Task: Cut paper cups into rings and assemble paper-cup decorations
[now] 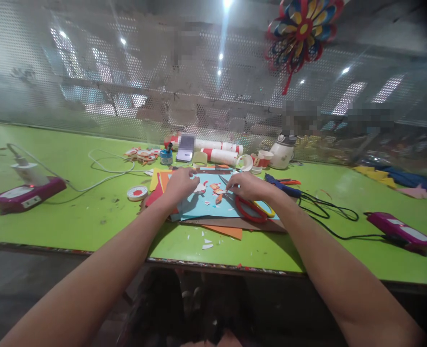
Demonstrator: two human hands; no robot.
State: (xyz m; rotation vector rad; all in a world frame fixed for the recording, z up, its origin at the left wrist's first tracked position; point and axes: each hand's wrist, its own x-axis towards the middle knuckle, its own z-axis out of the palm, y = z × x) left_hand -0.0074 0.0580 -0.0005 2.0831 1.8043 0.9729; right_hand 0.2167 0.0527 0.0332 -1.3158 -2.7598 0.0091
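My left hand (180,184) rests with curled fingers on a light blue paper sheet (195,205), its fingertips by a small white and red paper cutout (200,187). My right hand (247,185) is closed over a pair of scissors whose red handle loop (250,210) and yellow loop (267,210) lie just under the wrist; the blades point left toward small orange scraps (216,190). Orange, red and yellow sheets (159,182) are stacked under the blue one.
On the green table (72,207) are a magenta device (21,195) with white cable at left, another magenta device (403,230) with black cable at right, a tape roll (137,193), a phone (185,148), white rolls (220,155), a white kettle (282,152). A perforated screen stands behind.
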